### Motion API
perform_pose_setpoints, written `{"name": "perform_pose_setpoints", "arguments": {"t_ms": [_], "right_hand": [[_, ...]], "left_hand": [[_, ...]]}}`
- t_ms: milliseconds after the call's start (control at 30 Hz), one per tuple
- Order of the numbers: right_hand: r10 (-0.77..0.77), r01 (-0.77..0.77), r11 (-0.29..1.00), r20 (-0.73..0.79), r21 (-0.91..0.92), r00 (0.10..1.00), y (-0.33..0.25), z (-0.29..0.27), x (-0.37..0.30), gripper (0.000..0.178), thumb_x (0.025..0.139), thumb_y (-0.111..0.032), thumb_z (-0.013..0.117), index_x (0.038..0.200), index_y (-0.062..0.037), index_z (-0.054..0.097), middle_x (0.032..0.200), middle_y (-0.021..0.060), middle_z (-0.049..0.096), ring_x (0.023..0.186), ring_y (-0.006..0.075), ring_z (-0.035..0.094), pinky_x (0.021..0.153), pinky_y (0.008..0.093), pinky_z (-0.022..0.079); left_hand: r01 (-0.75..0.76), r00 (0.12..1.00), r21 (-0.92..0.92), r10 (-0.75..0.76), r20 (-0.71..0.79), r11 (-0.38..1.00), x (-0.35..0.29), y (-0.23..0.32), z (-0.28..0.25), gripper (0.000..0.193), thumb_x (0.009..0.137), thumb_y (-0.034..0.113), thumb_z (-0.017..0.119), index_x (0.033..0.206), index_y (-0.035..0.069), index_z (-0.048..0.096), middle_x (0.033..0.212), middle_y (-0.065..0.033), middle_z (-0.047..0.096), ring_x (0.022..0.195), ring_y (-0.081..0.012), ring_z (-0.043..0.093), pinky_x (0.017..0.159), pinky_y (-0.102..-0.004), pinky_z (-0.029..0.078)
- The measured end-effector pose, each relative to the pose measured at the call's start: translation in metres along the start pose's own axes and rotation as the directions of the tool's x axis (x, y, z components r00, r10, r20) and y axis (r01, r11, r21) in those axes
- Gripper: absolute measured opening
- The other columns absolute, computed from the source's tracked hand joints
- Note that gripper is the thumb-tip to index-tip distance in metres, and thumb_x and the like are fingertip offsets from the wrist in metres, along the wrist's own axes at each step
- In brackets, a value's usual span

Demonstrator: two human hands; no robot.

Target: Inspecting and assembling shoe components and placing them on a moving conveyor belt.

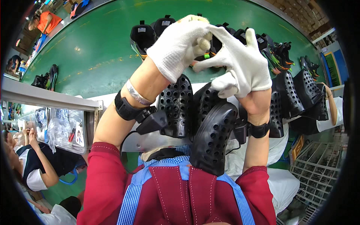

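Note:
My left hand and my right hand meet above the green worktop, both in white knitted gloves. The left one's fingers are curled, its yellowish fingertips closed where a stretched finger of the right glove reaches it; the exact hold is partly hidden. My right hand is spread, with one finger pointing up and others bent toward the left. Below them stand black, curved forms with round holes, among them one under my left wrist and another leaning close to my chest. Neither hand touches these forms.
Black shoes line the green surface behind my hands, with more shoes at right. A metal rail crosses at left. More perforated forms stand at right, near another person's arm. A seated person works at left.

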State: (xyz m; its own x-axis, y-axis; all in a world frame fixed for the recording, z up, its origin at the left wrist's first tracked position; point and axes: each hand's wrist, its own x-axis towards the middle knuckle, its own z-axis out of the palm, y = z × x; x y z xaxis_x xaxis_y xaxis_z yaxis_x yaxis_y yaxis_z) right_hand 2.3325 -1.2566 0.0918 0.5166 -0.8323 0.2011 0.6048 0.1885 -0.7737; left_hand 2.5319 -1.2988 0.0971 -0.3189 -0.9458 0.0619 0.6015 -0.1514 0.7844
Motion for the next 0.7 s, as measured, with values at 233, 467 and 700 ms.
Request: {"name": "perform_pose_setpoints", "arguments": {"t_ms": [233, 467, 700], "right_hand": [[0.005, -0.006, 1.000, -0.066, -0.006, 0.998, -0.003, 0.003, 0.012, 0.053, 0.105, -0.028, 0.027, 0.149, -0.0013, 0.017, 0.139, 0.0301, 0.041, 0.127, 0.0343, 0.046, 0.111, 0.0435, 0.033], [-0.152, 0.142, 0.988, -0.206, -0.065, 0.967, 0.007, 0.003, 0.023, 0.050, 0.102, -0.023, 0.043, 0.146, -0.0056, 0.030, 0.145, 0.0137, 0.042, 0.130, 0.0220, 0.044, 0.111, 0.0360, 0.033], [-0.252, 0.223, 0.961, -0.186, -0.166, 0.949, 0.001, 0.004, 0.030, 0.043, 0.101, -0.022, 0.040, 0.136, 0.0031, 0.041, 0.134, 0.0165, 0.053, 0.108, 0.0289, 0.061, 0.097, 0.0385, 0.048]], "left_hand": [[-0.161, 0.971, 0.799, 0.236, 0.025, 0.580, 0.013, 0.008, -0.011, 0.018, 0.084, 0.016, 0.065, 0.096, 0.003, 0.062, 0.082, -0.0042, 0.065, 0.067, -0.0090, 0.059, 0.063, -0.0234, 0.049], [-0.362, 0.879, 0.929, 0.302, 0.369, -0.083, -0.013, -0.022, 0.063, 0.012, 0.081, 0.016, 0.065, 0.088, 0.007, 0.061, 0.080, -0.0148, 0.063, 0.075, -0.0342, 0.064, 0.063, -0.0379, 0.051], [-0.577, 0.809, 0.736, 0.375, 0.453, 0.355, -0.018, -0.021, 0.068, 0.008, 0.074, 0.008, 0.063, 0.077, 0.002, 0.058, 0.068, -0.0148, 0.061, 0.062, -0.0327, 0.061, 0.060, -0.0381, 0.049]]}}
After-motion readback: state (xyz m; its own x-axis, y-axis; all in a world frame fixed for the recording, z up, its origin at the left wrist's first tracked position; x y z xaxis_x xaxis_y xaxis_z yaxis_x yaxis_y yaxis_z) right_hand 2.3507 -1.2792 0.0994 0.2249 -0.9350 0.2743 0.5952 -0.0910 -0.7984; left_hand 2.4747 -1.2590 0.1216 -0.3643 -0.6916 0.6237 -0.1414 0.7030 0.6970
